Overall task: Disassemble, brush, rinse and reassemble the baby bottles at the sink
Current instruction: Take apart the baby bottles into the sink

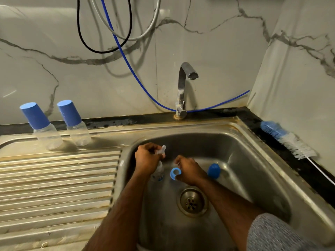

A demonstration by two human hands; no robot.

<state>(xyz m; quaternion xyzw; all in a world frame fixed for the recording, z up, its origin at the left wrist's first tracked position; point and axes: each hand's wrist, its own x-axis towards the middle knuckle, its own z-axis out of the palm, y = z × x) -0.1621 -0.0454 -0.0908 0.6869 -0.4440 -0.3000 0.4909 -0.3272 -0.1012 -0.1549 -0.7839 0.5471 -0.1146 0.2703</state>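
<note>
Both hands over the steel sink basin (253,160). My left hand (146,160) pinches the clear silicone teat (161,150); my right hand (190,170) holds the blue screw ring (175,173). Clear bottle body (158,172) and blue dome cap (213,171) lie in the basin. One bottle apart, unbrushed by my guess. Two capped clear bottles (45,127) wait at the drainboard's back edge; blue-and-white bottle brush (288,139) lies untouched at the tabletop's right edge.

Two capped bottles (61,126) stand on the steel drainboard (54,174); a brush (288,139) lies on the counter (253,120) at right.
</note>
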